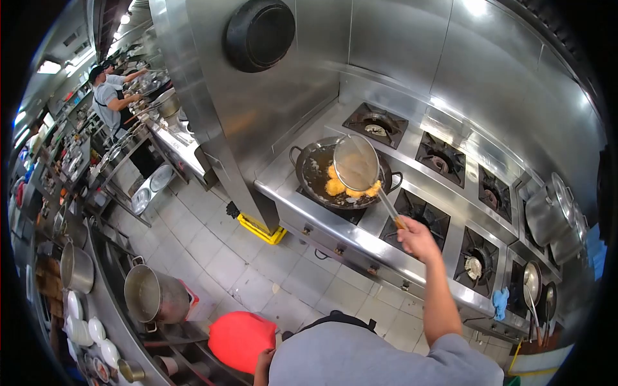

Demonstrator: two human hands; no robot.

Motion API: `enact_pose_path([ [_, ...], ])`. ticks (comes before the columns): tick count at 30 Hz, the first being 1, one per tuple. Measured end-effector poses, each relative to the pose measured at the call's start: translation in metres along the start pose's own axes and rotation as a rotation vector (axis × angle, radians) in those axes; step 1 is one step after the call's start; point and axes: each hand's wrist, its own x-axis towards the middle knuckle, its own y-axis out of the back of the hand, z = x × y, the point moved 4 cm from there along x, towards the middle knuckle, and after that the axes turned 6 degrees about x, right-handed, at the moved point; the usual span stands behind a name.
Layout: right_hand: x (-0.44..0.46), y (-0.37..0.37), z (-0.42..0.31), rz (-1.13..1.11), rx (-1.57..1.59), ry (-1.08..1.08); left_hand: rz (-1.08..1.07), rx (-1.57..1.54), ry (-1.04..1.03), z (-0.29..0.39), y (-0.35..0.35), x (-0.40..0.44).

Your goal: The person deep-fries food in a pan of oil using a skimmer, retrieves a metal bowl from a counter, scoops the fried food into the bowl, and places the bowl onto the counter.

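Note:
My right hand point(417, 239) is closed round the wooden handle of a long mesh strainer point(356, 162). The strainer's round head is over a dark two-handled wok point(313, 168) on the front left burner. Golden fried pieces point(335, 186) lie in the oil beneath and beside the strainer's rim. At the bottom edge, my left hand point(264, 360) hangs beside a red rounded object point(242, 341); its fingers are mostly hidden, and whether it holds the red object is unclear.
More burners point(441, 158) fill the stove to the right, with large pots point(550, 209) at its far end. A black pan point(260, 35) hangs on the steel wall. A big pot point(153, 294) stands lower left. Two people point(114, 96) work at upper left.

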Motion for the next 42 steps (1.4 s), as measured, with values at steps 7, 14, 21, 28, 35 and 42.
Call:
enact_pose_path([
  [7,-0.008,0.077,-0.054,-0.118,-0.55,-0.036,0.025,0.046,0.107,-0.01,0.023,-0.027],
  [14,0.018,0.069,-0.076,-0.191,-0.797,-0.082,-0.04,-0.011,0.178,0.057,0.057,-0.041],
  [21,0.017,0.005,-0.055,-0.263,-0.512,-0.244,0.062,-0.048,0.144,0.104,0.041,-0.059],
  [28,0.023,-0.07,-0.029,-0.257,-0.167,-0.249,-0.021,-0.472,0.143,-0.015,0.01,-0.038],
  [35,0.059,-0.13,-0.004,-0.298,0.166,-0.221,0.072,-0.235,0.21,-0.009,0.028,-0.079],
  [42,0.108,-0.169,-0.015,-0.211,0.522,-0.3,0.161,0.005,0.357,0.063,0.029,-0.114],
])
